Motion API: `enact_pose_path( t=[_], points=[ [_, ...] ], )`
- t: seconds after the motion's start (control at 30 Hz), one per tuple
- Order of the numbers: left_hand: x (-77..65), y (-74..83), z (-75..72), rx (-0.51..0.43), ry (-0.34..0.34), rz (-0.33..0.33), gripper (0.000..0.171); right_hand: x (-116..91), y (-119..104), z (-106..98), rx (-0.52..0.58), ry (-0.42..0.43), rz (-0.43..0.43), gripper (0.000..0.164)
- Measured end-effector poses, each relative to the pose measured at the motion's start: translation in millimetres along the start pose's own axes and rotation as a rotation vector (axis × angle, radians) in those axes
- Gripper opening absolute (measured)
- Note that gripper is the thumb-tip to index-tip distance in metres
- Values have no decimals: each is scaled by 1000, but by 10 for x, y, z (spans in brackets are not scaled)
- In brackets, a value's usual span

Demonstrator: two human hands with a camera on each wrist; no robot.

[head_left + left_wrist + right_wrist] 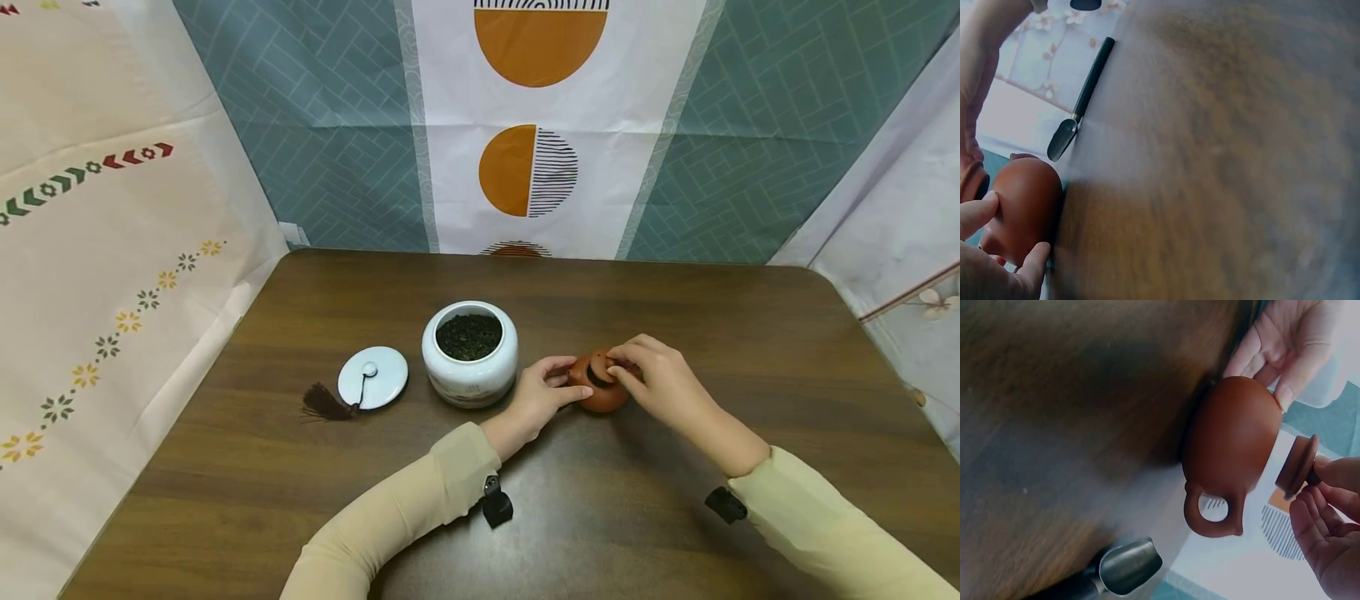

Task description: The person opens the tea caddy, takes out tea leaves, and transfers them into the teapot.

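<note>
A small reddish-brown clay teapot point(604, 400) sits on the table, its loop handle point(1213, 515) showing in the right wrist view. My left hand point(534, 398) steadies the teapot from the left, thumb and fingertips against its body. Between thumb and fingers, my right hand point(662, 377) pinches the knob of the clay lid point(1298, 464). That lid is off the opening, tilted just above it. Left of my left hand stands a white porcelain jar point(471, 375), uncovered, with dark loose tea leaves point(469, 336) inside.
A white jar lid point(381, 379) with a dark brown tassel point(327, 403) lies left of the jar. Near the teapot's handle side is a dark metal scoop point(1130, 565) with a black handle. Patterned cloths hang behind the wooden table point(247, 467) and at its sides.
</note>
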State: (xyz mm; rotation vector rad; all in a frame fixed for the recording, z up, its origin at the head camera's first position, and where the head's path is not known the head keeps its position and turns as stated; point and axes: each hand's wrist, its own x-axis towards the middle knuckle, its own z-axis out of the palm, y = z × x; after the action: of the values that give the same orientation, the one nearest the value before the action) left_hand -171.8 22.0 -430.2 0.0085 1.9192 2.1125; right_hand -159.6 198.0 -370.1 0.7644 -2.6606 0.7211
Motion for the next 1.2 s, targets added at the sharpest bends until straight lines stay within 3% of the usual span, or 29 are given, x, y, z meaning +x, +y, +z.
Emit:
enact_pose_path(
  t=[0.23, 1.2],
  points=[
    [18, -21, -6, 10, 2, -8, 48, 13, 12, 72, -18, -49, 14, 15],
    [23, -36, -4, 21, 2, 6, 48, 19, 17, 125, -50, -92, 41, 16]
  ],
)
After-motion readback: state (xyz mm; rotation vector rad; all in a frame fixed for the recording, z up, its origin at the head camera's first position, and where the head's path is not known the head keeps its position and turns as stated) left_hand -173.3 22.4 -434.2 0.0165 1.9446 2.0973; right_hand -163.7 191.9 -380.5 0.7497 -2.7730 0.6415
